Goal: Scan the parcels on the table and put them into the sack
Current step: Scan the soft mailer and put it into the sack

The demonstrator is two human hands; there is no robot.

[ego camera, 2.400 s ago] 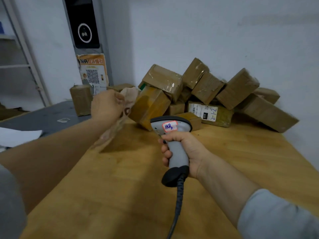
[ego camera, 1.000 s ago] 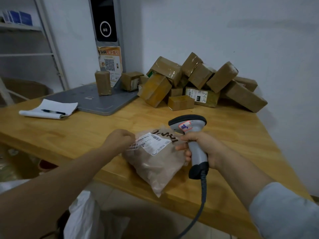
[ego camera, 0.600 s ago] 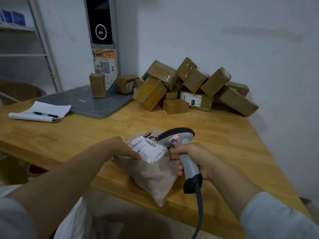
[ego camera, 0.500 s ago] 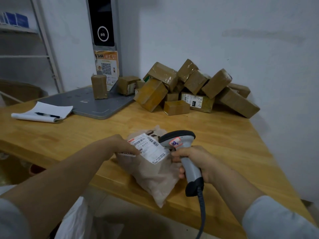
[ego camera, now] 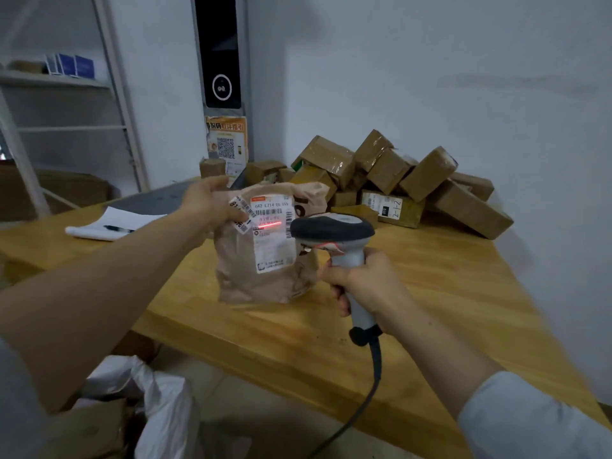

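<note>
My left hand (ego camera: 208,207) grips the top left corner of a brown paper bag parcel (ego camera: 241,270) and holds it upright above the wooden table (ego camera: 447,293). A white shipping label faces me, with a red scan line across it. My right hand (ego camera: 364,283) grips the grey handheld scanner (ego camera: 334,233), its head close to the label's right edge. A pile of taped cardboard parcels (ego camera: 390,173) lies at the table's far end against the wall. The white sack (ego camera: 159,402) stands open on the floor at the lower left, below the table's near edge.
A grey flat platform (ego camera: 159,197) with small boxes (ego camera: 212,167) sits at the back left, under a wall device. A notepad with a pen (ego camera: 109,223) lies on the table's left. A metal shelf (ego camera: 66,127) stands at the far left. The scanner cable (ego camera: 367,395) hangs down.
My left hand has lifted the bag parcel off the table and turned it upright. The scanner has come up to the label, and the red scan line now shows.
</note>
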